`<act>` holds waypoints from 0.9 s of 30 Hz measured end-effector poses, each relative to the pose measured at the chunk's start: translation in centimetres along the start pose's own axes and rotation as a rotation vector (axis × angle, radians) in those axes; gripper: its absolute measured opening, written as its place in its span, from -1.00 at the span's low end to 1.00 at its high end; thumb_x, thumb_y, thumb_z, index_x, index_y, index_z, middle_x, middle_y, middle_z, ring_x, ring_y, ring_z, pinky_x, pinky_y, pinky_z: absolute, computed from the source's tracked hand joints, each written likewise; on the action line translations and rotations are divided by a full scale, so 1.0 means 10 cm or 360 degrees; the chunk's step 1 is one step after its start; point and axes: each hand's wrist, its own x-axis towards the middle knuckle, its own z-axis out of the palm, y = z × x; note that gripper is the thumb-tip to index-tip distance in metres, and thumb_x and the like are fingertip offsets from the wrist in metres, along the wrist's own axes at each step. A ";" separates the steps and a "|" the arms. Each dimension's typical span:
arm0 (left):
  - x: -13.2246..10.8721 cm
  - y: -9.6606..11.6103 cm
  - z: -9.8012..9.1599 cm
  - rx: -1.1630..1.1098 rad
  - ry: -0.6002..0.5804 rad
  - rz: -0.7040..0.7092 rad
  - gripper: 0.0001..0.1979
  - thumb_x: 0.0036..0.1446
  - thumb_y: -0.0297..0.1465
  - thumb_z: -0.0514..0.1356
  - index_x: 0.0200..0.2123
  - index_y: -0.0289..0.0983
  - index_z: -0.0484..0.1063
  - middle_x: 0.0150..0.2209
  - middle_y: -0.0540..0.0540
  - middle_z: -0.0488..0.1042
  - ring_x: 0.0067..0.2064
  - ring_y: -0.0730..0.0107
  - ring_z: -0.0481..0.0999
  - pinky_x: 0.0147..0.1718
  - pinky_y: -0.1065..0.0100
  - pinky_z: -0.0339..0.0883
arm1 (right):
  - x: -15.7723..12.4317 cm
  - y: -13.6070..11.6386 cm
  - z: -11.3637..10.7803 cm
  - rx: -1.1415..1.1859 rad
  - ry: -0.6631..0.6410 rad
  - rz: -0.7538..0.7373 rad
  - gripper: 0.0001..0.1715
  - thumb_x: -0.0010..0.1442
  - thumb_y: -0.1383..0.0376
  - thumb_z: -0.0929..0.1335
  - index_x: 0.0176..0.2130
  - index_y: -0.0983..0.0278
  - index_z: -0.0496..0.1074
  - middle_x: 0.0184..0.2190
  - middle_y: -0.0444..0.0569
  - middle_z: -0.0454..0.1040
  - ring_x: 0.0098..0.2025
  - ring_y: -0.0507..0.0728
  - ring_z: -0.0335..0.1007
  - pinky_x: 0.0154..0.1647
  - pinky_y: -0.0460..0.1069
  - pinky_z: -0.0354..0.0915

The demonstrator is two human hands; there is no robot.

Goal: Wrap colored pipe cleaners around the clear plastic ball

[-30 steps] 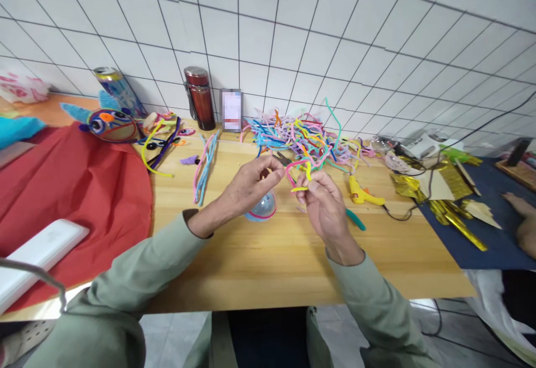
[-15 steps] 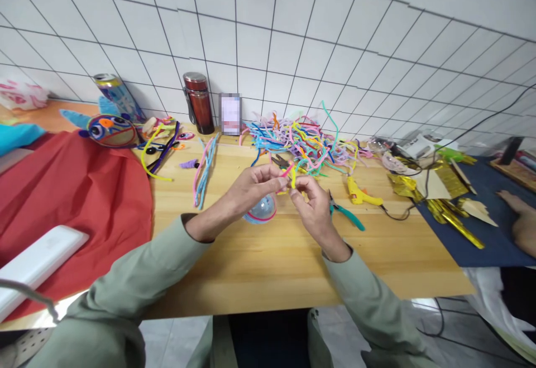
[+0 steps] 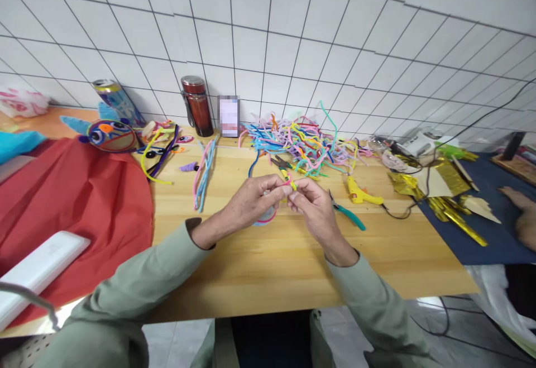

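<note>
My left hand (image 3: 262, 197) pinches a short pink pipe cleaner (image 3: 287, 178) between thumb and forefinger. Touching it at the fingertips, my right hand (image 3: 310, 200) is closed on a yellow pipe cleaner (image 3: 293, 186). The two pieces cross where my hands meet; exactly how they join is too small to make out. Under my left hand is a clear plastic ball with a pink rim (image 3: 266, 218), mostly hidden. Just beyond my fingers lie dark-jawed pliers (image 3: 281, 162). Teal-handled pliers (image 3: 350, 215) rest right of my right hand.
A tangled heap of pipe cleaners (image 3: 301, 139) lies by the wall. A yellow glue gun (image 3: 362, 194) trails its cord rightward. A red thermos (image 3: 197, 108) and a phone (image 3: 229, 118) stand at the back. On the left are red cloth (image 3: 104, 200) and a fish-like craft figure (image 3: 111, 133). Another person's hand (image 3: 523, 214) is far right.
My hands have drawn together and slightly lower, bringing the pink and yellow pipe cleaners into contact. My left hand now covers more of the clear ball.
</note>
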 end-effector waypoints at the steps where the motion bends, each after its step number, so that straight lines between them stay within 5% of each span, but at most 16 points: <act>1: 0.00 0.00 0.00 -0.0069 -0.0010 -0.0020 -0.58 0.37 -0.10 0.26 -0.46 -0.26 0.48 -0.48 0.01 0.48 -0.41 0.43 0.41 -0.32 0.39 0.28 | -0.01 0.00 0.00 0.0079 -0.0024 0.0047 -0.74 0.23 0.09 0.54 -0.22 0.17 0.51 -0.52 -0.24 0.43 -0.52 0.01 0.23 -0.50 -0.06 0.11; 7: -0.02 -0.02 0.03 -0.0672 -0.0122 -0.0225 -0.51 0.28 0.01 0.37 -0.45 -0.27 0.45 -0.47 -0.01 0.49 -0.41 0.46 0.43 -0.30 0.37 0.33 | -0.02 -0.08 0.00 0.0161 -0.0140 0.0109 -0.57 0.26 -0.09 0.52 -0.23 0.19 0.48 -0.61 -0.30 0.32 -0.60 -0.03 0.05 -0.56 -0.07 -0.03; 14: -0.10 0.09 0.12 -0.1124 -0.0077 -0.0583 -0.56 0.10 -0.04 0.50 -0.39 -0.24 0.45 -0.64 0.19 0.12 -0.61 0.60 0.07 -0.56 0.46 0.04 | -0.07 -0.27 0.08 0.0387 -0.0143 0.0293 -0.63 0.14 0.06 0.58 -0.39 0.20 0.44 -0.66 -0.36 0.10 -0.60 -0.06 -0.14 -0.55 -0.08 -0.09; 17: -0.07 0.19 -0.11 -0.1134 -0.0009 -0.0608 -0.60 0.10 -0.11 0.51 -0.41 -0.25 0.46 -0.64 0.20 0.06 -0.62 0.63 -0.01 -0.60 0.48 -0.03 | -0.08 -0.31 -0.13 0.0446 -0.0071 0.0326 -0.61 0.12 0.09 0.60 -0.41 0.17 0.41 -0.66 -0.37 0.04 -0.60 -0.04 -0.18 -0.57 -0.08 -0.02; 19: -0.03 0.26 -0.39 -0.1120 0.0332 -0.0462 -0.66 0.13 -0.22 0.51 -0.41 -0.25 0.45 -0.65 0.22 0.00 -0.62 0.64 -0.07 -0.64 0.51 -0.08 | -0.03 -0.31 -0.40 0.0458 0.0139 0.0208 -0.51 0.08 0.12 0.64 -0.46 0.14 0.31 -0.66 -0.38 -0.01 -0.61 -0.02 -0.23 -0.59 -0.08 0.06; 22: 0.05 0.32 -0.75 -0.1068 0.0821 -0.0093 -0.75 0.37 -0.40 0.34 -0.40 -0.26 0.44 -0.66 0.21 -0.03 -0.61 0.64 -0.07 -0.53 0.56 0.17 | 0.11 -0.31 -0.74 0.0399 0.0432 -0.0069 -0.42 0.11 0.06 0.64 -0.47 0.13 0.25 -0.67 -0.39 -0.11 -0.61 -0.01 -0.30 -0.59 -0.07 0.14; 27: 0.14 0.21 -0.69 -0.1064 0.0518 -0.0318 -0.76 0.24 -0.33 0.44 -0.39 -0.30 0.50 -0.66 0.21 0.05 -0.63 0.64 -0.01 -0.60 0.55 0.11 | 0.19 -0.26 -0.66 0.0261 0.0362 0.0024 -0.53 0.11 0.07 0.64 -0.39 0.15 0.36 -0.63 -0.36 0.07 -0.60 -0.03 -0.10 -0.59 -0.10 0.00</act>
